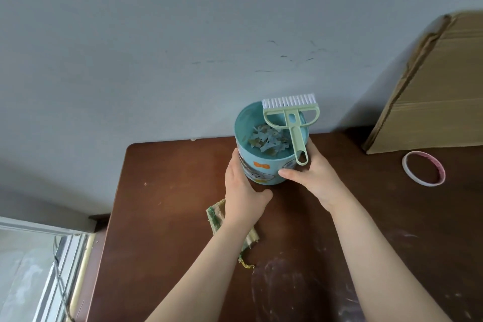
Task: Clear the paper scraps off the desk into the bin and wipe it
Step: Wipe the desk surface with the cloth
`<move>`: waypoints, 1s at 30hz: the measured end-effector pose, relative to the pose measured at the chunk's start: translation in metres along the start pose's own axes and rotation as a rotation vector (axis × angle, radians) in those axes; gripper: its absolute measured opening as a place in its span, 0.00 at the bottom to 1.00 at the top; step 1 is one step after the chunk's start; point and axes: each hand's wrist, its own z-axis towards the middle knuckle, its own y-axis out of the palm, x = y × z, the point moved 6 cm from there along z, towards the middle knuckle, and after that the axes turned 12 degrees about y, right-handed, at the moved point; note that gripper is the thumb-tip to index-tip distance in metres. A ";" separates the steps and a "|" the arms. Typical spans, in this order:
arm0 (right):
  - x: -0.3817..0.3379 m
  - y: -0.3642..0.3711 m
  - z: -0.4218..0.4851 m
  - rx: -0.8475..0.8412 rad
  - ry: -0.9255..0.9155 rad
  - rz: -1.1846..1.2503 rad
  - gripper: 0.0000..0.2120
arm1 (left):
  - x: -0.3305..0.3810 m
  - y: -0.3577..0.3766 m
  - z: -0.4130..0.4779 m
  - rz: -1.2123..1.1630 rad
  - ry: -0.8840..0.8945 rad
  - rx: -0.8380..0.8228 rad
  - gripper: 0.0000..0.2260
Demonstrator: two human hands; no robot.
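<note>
The fingers of the left hand (241,185) curl round the left wall of the teal bin (261,174), the thumb lying low by its base; the fingers of the right hand (313,175) wrap its right wall, the thumb pressed flat on the front; between the two sets of fingers the bin stands upright on the brown counter (170,204), hard by the wall (156,47); paper scraps (269,140) lie inside it; a green brush (290,117) rests across the rim, bristles away from the fingers, its handle end just above the right fingers; a checked cloth (215,217) lies under the left wrist; well to the right of the right fingers lie a tape roll (413,177) and a cardboard box (431,86).
</note>
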 end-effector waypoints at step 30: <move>0.036 0.172 -0.092 0.109 0.043 -1.132 0.35 | -0.072 -0.114 -0.070 0.433 -0.083 0.024 0.19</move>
